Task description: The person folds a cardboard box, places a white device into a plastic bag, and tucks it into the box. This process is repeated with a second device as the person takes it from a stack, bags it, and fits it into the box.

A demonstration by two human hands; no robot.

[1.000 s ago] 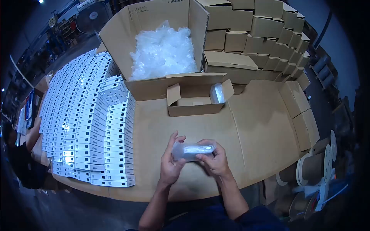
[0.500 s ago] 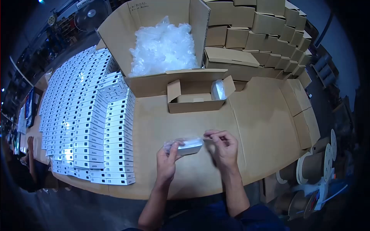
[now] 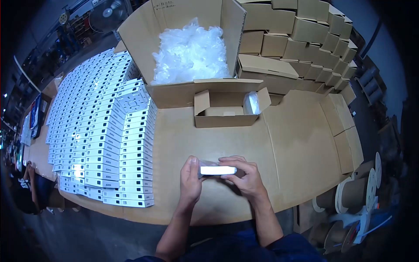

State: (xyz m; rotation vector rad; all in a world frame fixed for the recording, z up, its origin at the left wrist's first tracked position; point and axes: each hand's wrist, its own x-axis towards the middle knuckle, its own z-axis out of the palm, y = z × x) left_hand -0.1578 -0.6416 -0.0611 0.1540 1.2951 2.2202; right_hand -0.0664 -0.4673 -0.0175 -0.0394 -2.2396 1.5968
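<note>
A white item in clear plastic wrap point(image 3: 217, 170) is held level between both hands above the table. My left hand point(image 3: 191, 179) grips its left end, thumb on top. My right hand point(image 3: 244, 174) has its fingers and thumb closed round the right end. Beyond them stands an open brown carton point(image 3: 227, 121) with its flaps out, and one wrapped item point(image 3: 251, 103) lies at its right end. Behind it, a large cardboard box point(image 3: 183, 17) holds a heap of clear plastic bags point(image 3: 190, 54).
Rows of stacked white boxes point(image 3: 104, 144) fill the table's left side. Many brown cartons point(image 3: 305, 30) are piled at the back right. Flattened cardboard point(image 3: 301, 139) covers the right side. Cable reels point(image 3: 355, 192) stand at lower right. A co-worker point(image 3: 30, 187) is at far left.
My right hand let go of the wrapped item, moved right, then came back onto it. The item has turned so that its bright white side faces me. The view has shifted slightly.
</note>
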